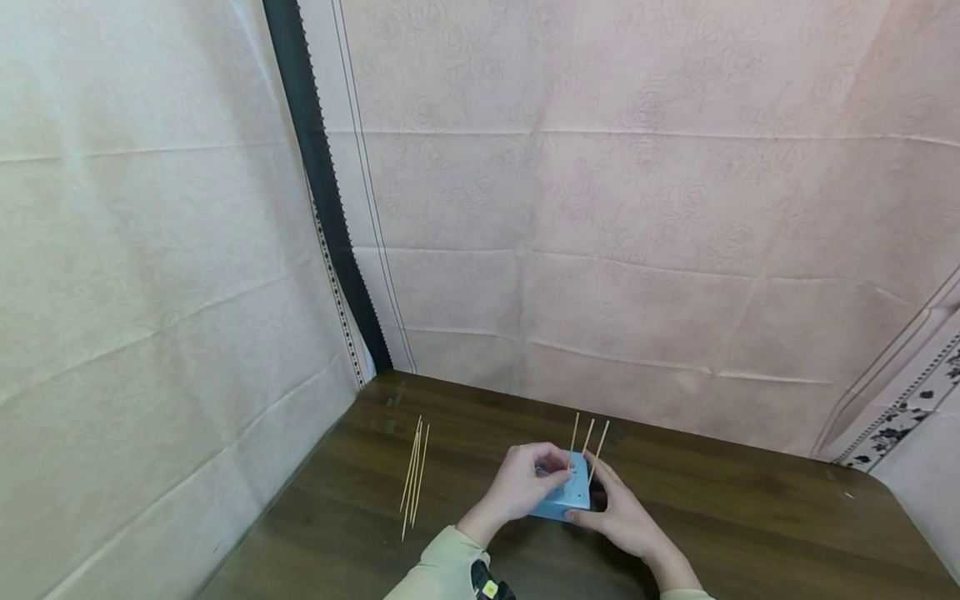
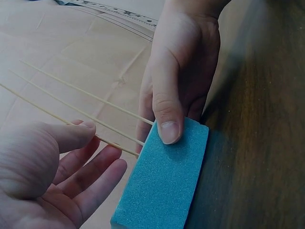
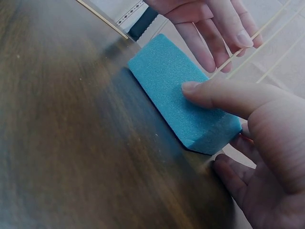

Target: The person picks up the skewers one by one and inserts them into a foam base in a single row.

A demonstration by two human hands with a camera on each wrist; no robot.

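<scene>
Right now the person's left grip point(image 1: 522, 486) is pinching a thin stick point(image 2: 38, 106), thumb on one side and fingertips on the other, while the remaining fingers are loosely bent. That stick runs upward from the pinch, and its lower end meets the top of the blue block point(image 1: 573, 492), just right of the left grip; from where I stand I can't tell how far it goes in. The right grip point(image 1: 621, 518) is closed around the block's right end, with its thumb point(image 2: 167, 107) lying flat on the near face and the other fingers reaching round behind, partly out of sight. So the block sits between the two grips, resting on the brown surface point(image 1: 337, 525). Between the pinched stick and the right grip, two more sticks point(image 1: 588, 435) rise from the block, leaning slightly to the right. A few small dark holes show in its top, close to the left grip's fingertips. Well to the left of the left grip, several loose sticks point(image 1: 420, 477) lie on the surface in a narrow bunch, roughly side by side. Beyond both grips hangs a pale patterned cloth point(image 1: 675, 208).
</scene>
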